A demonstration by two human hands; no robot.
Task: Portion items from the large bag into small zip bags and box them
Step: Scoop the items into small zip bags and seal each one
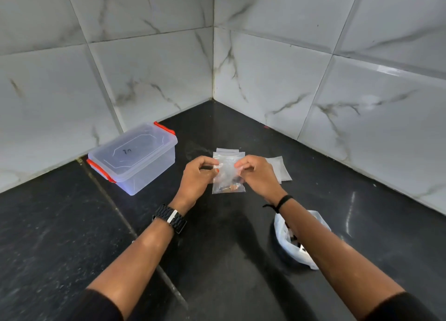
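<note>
Hands meet at the middle of a black, speckled stone bench (72, 236), both pinching the top edge of a small clear zip bag (228, 173) held upright between them. The left hand (196, 178) grips the bag's left upper corner with thumb and curled fingers; the right hand (257, 176) pinches the right upper corner the same way. Thin, glossy film shows a few small dark and brownish pieces settled at the bag's bottom; what they are cannot be told.

Just behind it, flat on the bench, lies a loose pile of spare zip bags (280, 168), some hidden by the hands. Near right, partly under the right forearm, sits a crumpled, whitish large bag (289, 246) with its mouth open.

To the far left stands a rectangular, translucent plastic box (135, 161) with rounded corners, its lid on and red-orange clips at both ends. Handwritten dark marks on the lid are unreadable. Glossy white marble-veined wall tiles (362, 79) form the corner.
</note>
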